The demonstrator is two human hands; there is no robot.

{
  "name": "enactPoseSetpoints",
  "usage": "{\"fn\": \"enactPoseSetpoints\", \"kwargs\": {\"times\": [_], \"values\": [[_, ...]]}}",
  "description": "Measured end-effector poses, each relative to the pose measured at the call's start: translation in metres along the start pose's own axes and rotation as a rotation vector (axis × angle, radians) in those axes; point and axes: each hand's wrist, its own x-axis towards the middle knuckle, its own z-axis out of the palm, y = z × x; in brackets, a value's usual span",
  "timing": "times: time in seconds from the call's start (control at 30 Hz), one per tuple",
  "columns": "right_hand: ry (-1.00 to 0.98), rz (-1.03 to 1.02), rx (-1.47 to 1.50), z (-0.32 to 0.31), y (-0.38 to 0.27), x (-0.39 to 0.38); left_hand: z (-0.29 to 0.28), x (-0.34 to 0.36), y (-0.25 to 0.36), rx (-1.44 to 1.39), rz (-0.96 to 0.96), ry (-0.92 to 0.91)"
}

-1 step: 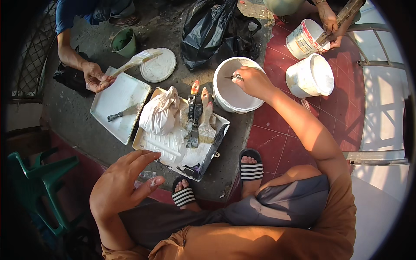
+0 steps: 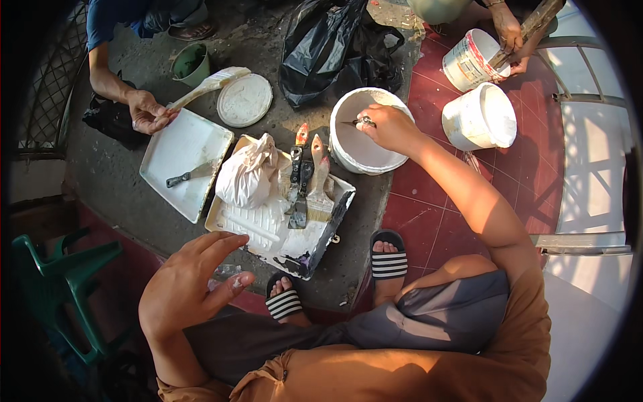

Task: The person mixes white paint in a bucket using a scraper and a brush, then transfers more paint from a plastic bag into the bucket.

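My right hand (image 2: pixel 390 127) reaches over the white bucket (image 2: pixel 337 153), fingers closed on the dark handle of a putty knife (image 2: pixel 365 121). The knife's thin blade shows edge-on inside the rim; part of the handle is hidden by the fingers. The bucket's inner wall is coated white. My left hand (image 2: pixel 191 285) hovers in front of my lap, fingers stretched apart and holding nothing, with a white smear on the thumb. Beyond it lies a paint tray (image 2: pixel 268 244) bearing a knotted whitish bag (image 2: pixel 246 175), dark-handled scrapers (image 2: pixel 298 191) and a wide paintbrush (image 2: pixel 319 194).
A co-worker's hand (image 2: pixel 149 112) at far left holds a white-coated brush (image 2: pixel 214 80) above a second tray (image 2: pixel 167 151). Nearby are a round lid (image 2: pixel 245 100), green pot (image 2: pixel 191 65) and black plastic bag (image 2: pixel 321 57). Another person holds a stick (image 2: pixel 532 27) in a bucket (image 2: pixel 462 63).
The co-worker's hand and brush at far left have risen slightly away from me. In my right hand the putty knife has turned a little, showing more blade. My left hand stays put.
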Motion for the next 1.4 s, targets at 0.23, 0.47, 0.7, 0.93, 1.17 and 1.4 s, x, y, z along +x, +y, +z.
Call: {"fn": "enactPoseSetpoints", "kwargs": {"times": [0.23,0.47,0.7,0.93,1.17,1.4], "values": [[-0.376,0.215,-0.018,-0.014,-0.008,-0.002,0.000,-0.002,-0.002,0.017,0.014,0.018],[-0.123,0.201,-0.201,-0.012,0.005,0.001,0.000,0.000,-0.001,0.015,0.025,0.022],[-0.197,-0.029,0.094,0.001,-0.007,-0.001,0.001,-0.001,-0.001,0.016,0.006,0.009],[-0.386,0.152,-0.065,-0.021,-0.008,-0.005,0.000,-0.001,0.001,0.009,0.003,0.017],[-0.075,0.094,-0.157,-0.015,0.011,0.000,0.000,0.002,0.001,0.016,-0.002,0.000],[-0.220,-0.042,0.120,-0.003,-0.008,-0.004,0.000,0.004,0.001,0.005,0.004,-0.006]]}}
